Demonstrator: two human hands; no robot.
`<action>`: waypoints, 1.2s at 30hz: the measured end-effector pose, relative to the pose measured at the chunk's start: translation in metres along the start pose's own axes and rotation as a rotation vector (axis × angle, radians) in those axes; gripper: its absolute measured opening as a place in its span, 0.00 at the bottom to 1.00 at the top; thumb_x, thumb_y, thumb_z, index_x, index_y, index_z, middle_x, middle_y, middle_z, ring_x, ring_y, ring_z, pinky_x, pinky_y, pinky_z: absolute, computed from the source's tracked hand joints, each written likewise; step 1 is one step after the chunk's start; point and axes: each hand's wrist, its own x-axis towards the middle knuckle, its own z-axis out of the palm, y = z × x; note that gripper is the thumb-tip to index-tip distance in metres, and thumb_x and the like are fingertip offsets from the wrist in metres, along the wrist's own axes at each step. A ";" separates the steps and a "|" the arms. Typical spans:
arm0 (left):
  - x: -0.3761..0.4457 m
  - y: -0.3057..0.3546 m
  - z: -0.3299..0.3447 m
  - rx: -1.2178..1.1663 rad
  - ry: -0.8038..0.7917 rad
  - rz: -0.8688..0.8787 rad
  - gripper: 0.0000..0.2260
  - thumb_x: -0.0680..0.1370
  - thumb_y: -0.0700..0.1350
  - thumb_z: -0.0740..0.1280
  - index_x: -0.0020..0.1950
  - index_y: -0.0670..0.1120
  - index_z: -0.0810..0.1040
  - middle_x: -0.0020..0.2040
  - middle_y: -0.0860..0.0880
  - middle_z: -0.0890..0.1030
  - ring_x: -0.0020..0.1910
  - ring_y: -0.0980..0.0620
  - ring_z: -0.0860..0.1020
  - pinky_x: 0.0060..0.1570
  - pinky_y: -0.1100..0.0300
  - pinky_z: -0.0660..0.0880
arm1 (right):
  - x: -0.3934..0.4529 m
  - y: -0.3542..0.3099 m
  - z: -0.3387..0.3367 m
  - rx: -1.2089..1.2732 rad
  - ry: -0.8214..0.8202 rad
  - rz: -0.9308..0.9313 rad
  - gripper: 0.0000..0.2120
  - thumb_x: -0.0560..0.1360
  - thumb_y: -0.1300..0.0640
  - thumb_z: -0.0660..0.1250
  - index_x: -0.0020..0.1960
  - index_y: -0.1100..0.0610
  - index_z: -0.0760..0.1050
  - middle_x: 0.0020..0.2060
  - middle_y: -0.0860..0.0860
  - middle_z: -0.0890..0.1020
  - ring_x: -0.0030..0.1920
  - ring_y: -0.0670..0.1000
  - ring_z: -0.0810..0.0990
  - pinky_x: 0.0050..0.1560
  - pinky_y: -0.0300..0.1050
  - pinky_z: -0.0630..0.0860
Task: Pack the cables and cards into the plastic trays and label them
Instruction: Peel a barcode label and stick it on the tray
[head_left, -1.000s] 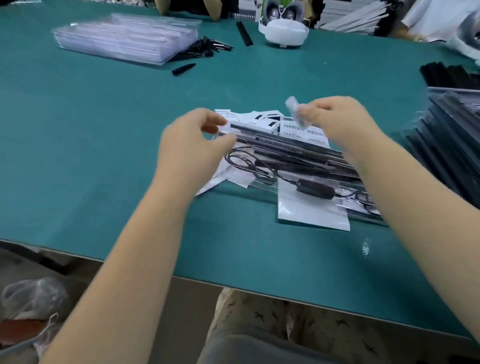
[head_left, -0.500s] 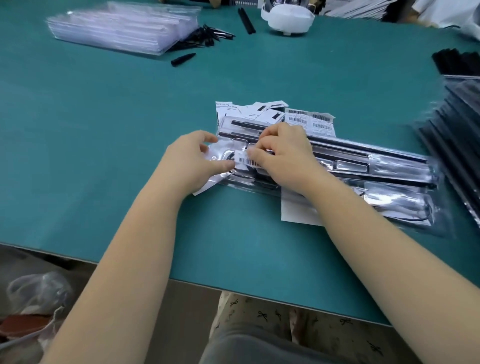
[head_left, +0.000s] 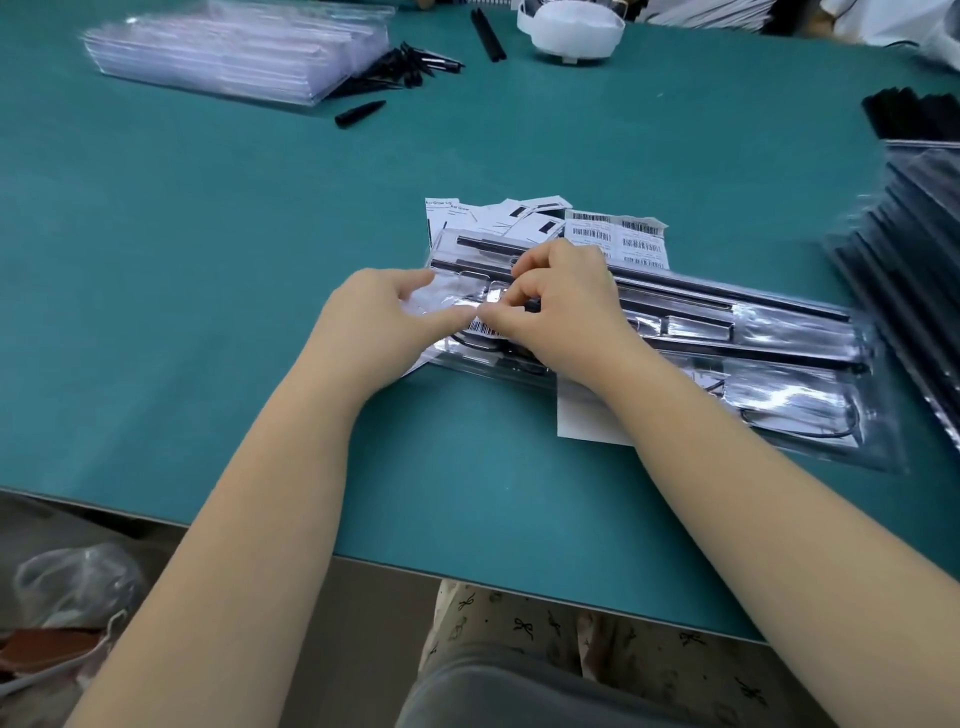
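Observation:
A clear plastic tray (head_left: 779, 358) lies on the green table, packed with black bars and coiled black cable. A white barcode label (head_left: 480, 328) sits on the tray's left end. My left hand (head_left: 384, 327) rests on that end, thumb against the label's edge. My right hand (head_left: 561, 312) has its fingers curled down over the label, pressing it onto the tray. Behind the tray lie white cards (head_left: 519, 218) and a sheet of barcode labels (head_left: 618, 239). A white sheet (head_left: 582, 421) pokes out from under the tray's near side.
A stack of empty clear trays (head_left: 234, 52) stands at the far left, with loose black parts (head_left: 405, 67) beside it. Packed trays (head_left: 914, 270) pile up at the right edge. A white round device (head_left: 571, 26) sits at the back. The table's near edge (head_left: 363, 556) runs below my forearms.
My right hand brought the label down from above the cards onto the tray's left end. Both hands came together over it and now press it there.

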 end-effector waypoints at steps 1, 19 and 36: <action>0.001 0.000 0.002 0.035 0.015 0.014 0.31 0.69 0.62 0.72 0.69 0.54 0.72 0.67 0.54 0.74 0.60 0.57 0.72 0.51 0.62 0.65 | 0.000 0.000 0.000 -0.017 0.010 -0.010 0.14 0.72 0.46 0.70 0.30 0.45 0.72 0.47 0.41 0.69 0.53 0.46 0.62 0.60 0.45 0.62; 0.003 0.000 0.008 0.177 0.032 0.041 0.29 0.72 0.59 0.70 0.70 0.53 0.70 0.65 0.46 0.73 0.65 0.46 0.70 0.56 0.56 0.65 | -0.014 0.021 -0.020 -0.372 -0.064 -0.120 0.20 0.76 0.39 0.59 0.64 0.48 0.69 0.66 0.45 0.68 0.69 0.50 0.60 0.73 0.60 0.48; 0.007 0.003 0.023 0.286 0.122 0.000 0.29 0.72 0.66 0.64 0.66 0.51 0.68 0.60 0.47 0.70 0.61 0.44 0.66 0.53 0.55 0.63 | -0.013 0.020 -0.007 -0.337 0.030 -0.062 0.16 0.77 0.40 0.59 0.58 0.48 0.70 0.60 0.45 0.70 0.65 0.51 0.63 0.71 0.60 0.51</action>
